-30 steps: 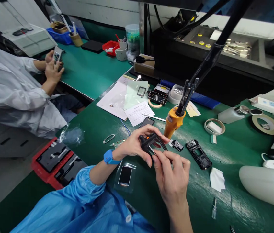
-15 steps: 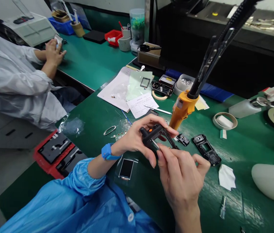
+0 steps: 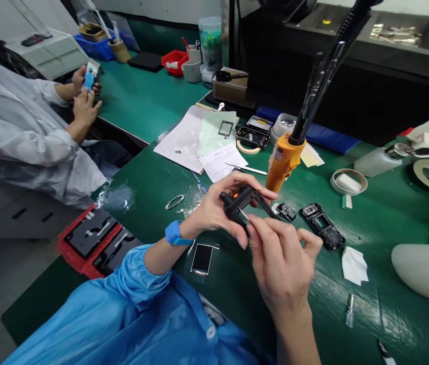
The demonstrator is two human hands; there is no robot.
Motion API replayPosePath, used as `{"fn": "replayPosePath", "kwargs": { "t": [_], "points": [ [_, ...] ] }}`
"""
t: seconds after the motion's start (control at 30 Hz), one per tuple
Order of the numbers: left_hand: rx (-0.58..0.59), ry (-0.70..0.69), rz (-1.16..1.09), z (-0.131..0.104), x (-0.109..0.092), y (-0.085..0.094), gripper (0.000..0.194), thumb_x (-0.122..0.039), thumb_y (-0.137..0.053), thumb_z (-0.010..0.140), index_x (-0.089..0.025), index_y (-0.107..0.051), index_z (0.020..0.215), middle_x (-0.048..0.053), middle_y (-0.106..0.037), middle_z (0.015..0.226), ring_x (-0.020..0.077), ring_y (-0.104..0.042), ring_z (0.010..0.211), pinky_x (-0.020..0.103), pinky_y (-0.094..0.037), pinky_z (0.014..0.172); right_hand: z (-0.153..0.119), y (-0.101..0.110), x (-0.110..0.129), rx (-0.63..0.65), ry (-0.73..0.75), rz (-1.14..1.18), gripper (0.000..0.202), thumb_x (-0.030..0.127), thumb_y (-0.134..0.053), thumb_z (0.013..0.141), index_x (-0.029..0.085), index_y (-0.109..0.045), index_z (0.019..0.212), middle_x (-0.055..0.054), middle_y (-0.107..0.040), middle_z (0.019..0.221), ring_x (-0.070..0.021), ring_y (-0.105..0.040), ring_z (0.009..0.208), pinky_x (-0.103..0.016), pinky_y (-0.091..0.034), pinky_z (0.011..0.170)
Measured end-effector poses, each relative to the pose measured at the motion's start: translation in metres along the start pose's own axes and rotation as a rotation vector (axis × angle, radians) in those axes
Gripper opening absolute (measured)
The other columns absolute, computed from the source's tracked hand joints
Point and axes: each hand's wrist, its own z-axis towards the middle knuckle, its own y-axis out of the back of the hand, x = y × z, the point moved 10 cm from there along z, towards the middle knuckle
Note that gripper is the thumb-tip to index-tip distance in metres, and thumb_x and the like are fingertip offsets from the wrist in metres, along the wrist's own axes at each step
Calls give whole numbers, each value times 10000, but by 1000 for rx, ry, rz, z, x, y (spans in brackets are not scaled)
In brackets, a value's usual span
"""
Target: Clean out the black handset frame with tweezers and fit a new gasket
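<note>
Fingers (image 3: 254, 192) of the left hand (image 3: 218, 210) wrap around a black phone frame (image 3: 243, 200), held above the green desk (image 3: 153, 177) near its middle. Just right of it, the right hand (image 3: 281, 261) pinches thin tweezers (image 3: 244, 216) between thumb and forefinger, their tip touching the frame.

At the far left, a red tray (image 3: 93, 241) hangs at the desk's near edge, carrying black moulded inserts. Beside it lies a crumpled clear bag (image 3: 117, 197). A small display module (image 3: 202, 257) rests flat below the left wrist, with open green surface around it. Papers (image 3: 195, 144) spread farther back.

Close behind the hands, an orange electric screwdriver (image 3: 283, 161) hangs tilted on its black cable. Right of the hands, two black phone parts (image 3: 323, 225) lie flat, well apart from a white cloth (image 3: 355, 264). Farther right, a tape roll (image 3: 348, 181) holds a white block inside its ring. A white curved cover (image 3: 425, 271) crowds the right edge.

Across the gap at left, another person's hands (image 3: 85, 96) hold a phone.
</note>
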Motion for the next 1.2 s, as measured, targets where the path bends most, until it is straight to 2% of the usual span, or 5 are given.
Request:
{"fn": "replayPosePath", "kwargs": {
  "t": [0.2, 0.37, 0.5, 0.7, 1.2],
  "points": [
    [-35, -26, 49, -2, -5, -1, 759, -474, -1124, 655, -251, -711, 1252, 86, -853, 1327, 329, -825, 1312, 400, -669, 1146, 0, -2, -3, 26, -17, -22, 175, 173, -659, 1149, 196, -678, 1322, -67, -798, 1068, -167, -723, 872, -383, -397, 902],
    [-60, 10, 70, -2, -2, 0, 853, -535, -1146, 557, -236, -691, 1214, 96, -856, 1284, 356, -836, 1280, 428, -682, 1131, 3, 3, -2, 14, 16, 30, 136, 150, -650, 1154, 182, -679, 1283, -65, -821, 1070, -167, -729, 867, -385, -395, 870],
    [-45, -30, 57, -2, -7, -2, 861, -479, -1156, 547, -240, -700, 1237, 76, -856, 1279, 340, -836, 1283, 397, -686, 1116, 5, 4, 0, 22, 28, 43, 150, 180, -554, 1219, 154, -678, 1301, -40, -835, 1011, -136, -707, 784, -393, -351, 838],
    [-14, -25, 18, -2, -2, -2, 894, -480, -1165, 508, -228, -712, 1237, 88, -866, 1280, 332, -841, 1270, 401, -680, 1125, 6, 3, 1, -2, 11, 25, 120, 156, -611, 1169, 168, -693, 1256, -7, -822, 959, -137, -711, 754, -391, -373, 853],
    [-8, -42, 4, -1, -6, -1, 870, -410, -1169, 519, -224, -737, 1251, 97, -876, 1282, 304, -847, 1255, 364, -679, 1105, 5, 2, -2, -13, -20, 59, 166, 187, -551, 1217, 156, -702, 1279, -79, -757, 1073, -155, -741, 929, -374, -431, 911]
  ]
}}
